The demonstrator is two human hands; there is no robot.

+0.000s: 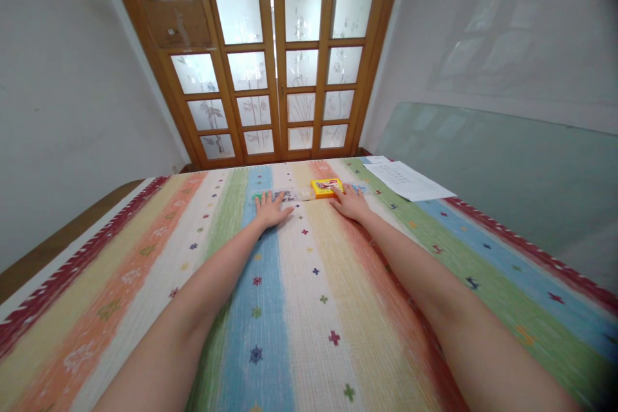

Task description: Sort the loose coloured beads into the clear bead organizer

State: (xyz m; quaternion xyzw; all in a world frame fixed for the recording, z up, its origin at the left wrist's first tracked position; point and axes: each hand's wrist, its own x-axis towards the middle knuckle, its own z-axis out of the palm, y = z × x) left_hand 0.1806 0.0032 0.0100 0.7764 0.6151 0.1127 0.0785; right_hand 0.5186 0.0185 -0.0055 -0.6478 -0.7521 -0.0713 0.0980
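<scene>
Both my arms stretch forward over a striped, many-coloured cloth [299, 283] covering the table. My left hand [270, 210] lies flat, fingers apart, its tips touching a row of small clear-wrapped items [284, 195] near the far edge. My right hand [351, 202] also lies flat and open, its fingers at the lower right side of a small yellow box [326, 188]. Neither hand grips anything. What the wrapped items are is too small to tell.
A white printed sheet [408, 181] lies at the far right of the cloth. A pale green glass panel [506, 167] leans along the right wall. Wooden doors with frosted panes [275, 64] stand beyond the table's far edge.
</scene>
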